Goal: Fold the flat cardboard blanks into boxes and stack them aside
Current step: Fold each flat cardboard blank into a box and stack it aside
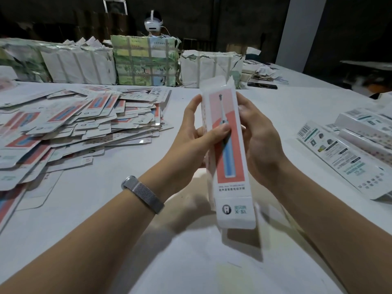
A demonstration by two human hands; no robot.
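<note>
I hold a long white toothbrush box (230, 166) with a red panel above the middle of the table, both end flaps loose. My left hand (197, 134) grips its left side, thumb across the red front. Around the right edge curls my right hand (257, 143), the thumb on the front corner. A wide heap of flat cardboard blanks (70, 124) covers the left of the table. Folded boxes (360, 141) lie in a group at the right.
Wrapped paper bundles (146, 60) stand in a row along the far side of the white table (106, 219). Behind them sits another person wearing a headset (153, 23). Loose papers (261, 71) lie at the far right near a pillar.
</note>
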